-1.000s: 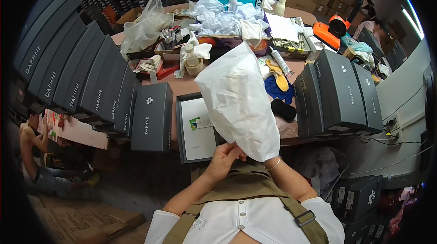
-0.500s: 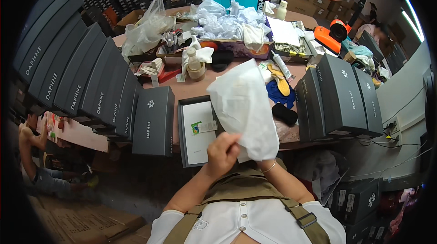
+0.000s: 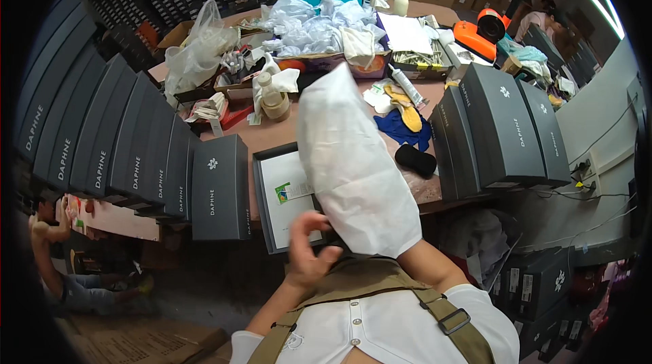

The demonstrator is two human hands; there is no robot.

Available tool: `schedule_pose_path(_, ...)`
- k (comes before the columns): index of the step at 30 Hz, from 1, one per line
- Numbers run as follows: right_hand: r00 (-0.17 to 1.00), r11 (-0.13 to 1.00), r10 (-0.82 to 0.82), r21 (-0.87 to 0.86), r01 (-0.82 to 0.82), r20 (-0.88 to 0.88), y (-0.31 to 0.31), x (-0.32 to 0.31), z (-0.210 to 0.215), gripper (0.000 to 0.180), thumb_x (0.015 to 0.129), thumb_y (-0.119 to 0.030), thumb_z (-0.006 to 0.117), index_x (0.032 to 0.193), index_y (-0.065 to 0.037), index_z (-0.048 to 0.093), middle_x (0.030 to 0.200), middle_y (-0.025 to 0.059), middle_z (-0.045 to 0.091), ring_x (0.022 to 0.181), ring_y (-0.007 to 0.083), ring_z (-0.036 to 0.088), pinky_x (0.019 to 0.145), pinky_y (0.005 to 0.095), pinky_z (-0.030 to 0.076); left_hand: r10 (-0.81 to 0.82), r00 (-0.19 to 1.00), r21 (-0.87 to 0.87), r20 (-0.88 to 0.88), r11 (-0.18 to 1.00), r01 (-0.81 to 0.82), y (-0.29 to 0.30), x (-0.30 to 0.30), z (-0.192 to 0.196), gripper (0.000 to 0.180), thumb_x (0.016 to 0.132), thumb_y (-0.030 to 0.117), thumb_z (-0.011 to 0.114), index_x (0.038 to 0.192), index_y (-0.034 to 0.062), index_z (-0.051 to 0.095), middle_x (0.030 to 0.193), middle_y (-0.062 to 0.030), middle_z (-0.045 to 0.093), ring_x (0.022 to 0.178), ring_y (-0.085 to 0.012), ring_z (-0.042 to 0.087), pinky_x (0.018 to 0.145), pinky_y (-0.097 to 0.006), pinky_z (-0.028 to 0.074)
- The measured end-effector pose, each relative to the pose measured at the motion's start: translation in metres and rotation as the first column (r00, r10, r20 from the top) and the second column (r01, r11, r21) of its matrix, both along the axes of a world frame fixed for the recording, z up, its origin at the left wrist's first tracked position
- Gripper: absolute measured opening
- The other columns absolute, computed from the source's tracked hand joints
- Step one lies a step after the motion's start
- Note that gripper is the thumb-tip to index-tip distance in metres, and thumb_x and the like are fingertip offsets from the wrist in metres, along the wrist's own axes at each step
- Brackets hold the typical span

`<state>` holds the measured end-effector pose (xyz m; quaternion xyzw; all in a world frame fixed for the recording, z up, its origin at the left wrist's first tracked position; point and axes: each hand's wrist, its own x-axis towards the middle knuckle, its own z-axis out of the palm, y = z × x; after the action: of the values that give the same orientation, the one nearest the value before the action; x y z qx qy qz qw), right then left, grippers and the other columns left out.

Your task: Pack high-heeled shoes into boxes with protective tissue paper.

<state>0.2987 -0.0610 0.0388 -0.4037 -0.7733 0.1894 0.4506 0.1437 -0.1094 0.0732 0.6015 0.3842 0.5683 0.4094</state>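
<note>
A white cloth-like bag [image 3: 356, 167] stands up over the table, slanting from its lower right end toward the far side. My right forearm [image 3: 433, 267] runs into its lower end, so the right hand is hidden inside and its fingers cannot be seen. Just left of the bag's lower part, my left hand [image 3: 309, 252] has its fingers apart and bent, with nothing in them. Beyond that hand lies an open dark grey box [image 3: 259, 187] with a white lining and a small green packet [image 3: 282, 193] in it. The bag covers the box's right side.
Dark grey shoe boxes [image 3: 219, 187] stand in a row at left, and more boxes [image 3: 501, 126] at right. Behind are crumpled white paper [image 3: 312, 24], a bottle [image 3: 273, 96], a glue tube [image 3: 407, 85], a blue cloth [image 3: 405, 126], a black brush-like block [image 3: 415, 160] and an orange lamp [image 3: 475, 34].
My left hand has let go of the bag's lower edge and moved left, its fingers spreading. The bag has slid further over my right hand and wrist, hiding the bracelet.
</note>
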Motion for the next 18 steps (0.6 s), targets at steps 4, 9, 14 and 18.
schedule_pose_path(4,0.966,0.951,0.258,0.18,-0.25,-0.024,-0.012,-0.04,-0.029,0.036,0.084,-0.02,0.057,0.114,-0.001,0.06,0.115,0.0198,0.061,0.114,0.0333,0.055,0.101,0.0434,0.039,0.385,0.866,-0.702,0.319,0.71,-0.057,0.024,-0.04,-0.035,0.074,0.09,0.046,0.056,0.143,0.0029,0.029,0.138,-0.014,0.043,0.125,-0.0253,0.045,0.103,-0.036,0.037)
schedule_pose_path(9,0.783,0.653,0.597,-0.674,-0.347,0.174,-0.024,-0.018,0.037,0.025,0.082,-0.016,0.056,0.1,0.001,0.057,0.102,0.02,0.061,0.097,0.0357,0.06,0.083,0.0436,0.05,0.455,0.69,-0.78,0.563,0.568,0.262,0.029,-0.118,-0.098,0.05,0.093,0.032,0.053,0.132,0.0024,0.044,0.126,-0.0127,0.055,0.115,-0.0254,0.054,0.097,-0.037,0.045)
schedule_pose_path(14,0.851,0.968,0.02,-0.225,0.115,0.524,0.007,0.05,-0.051,0.019,0.082,-0.014,0.056,0.091,0.002,0.054,0.093,0.0216,0.06,0.087,0.0338,0.06,0.072,0.044,0.05,0.617,0.777,-0.377,-0.121,0.696,-0.611,0.031,-0.078,-0.077,0.046,0.094,0.016,0.056,0.136,0.0031,0.04,0.136,-0.013,0.046,0.13,-0.0249,0.04,0.109,-0.039,0.029)
schedule_pose_path(18,0.848,0.897,0.119,-0.422,0.131,0.516,0.023,0.05,-0.082,0.026,0.082,-0.021,0.061,0.089,0.003,0.056,0.077,0.0228,0.061,0.077,0.0375,0.062,0.071,0.0472,0.048,0.309,0.836,0.08,-0.453,0.948,-0.307,0.028,-0.044,-0.03,0.045,0.085,0.017,0.065,0.125,0.0014,0.053,0.138,-0.0162,0.044,0.133,-0.0303,0.036,0.111,-0.046,0.023)
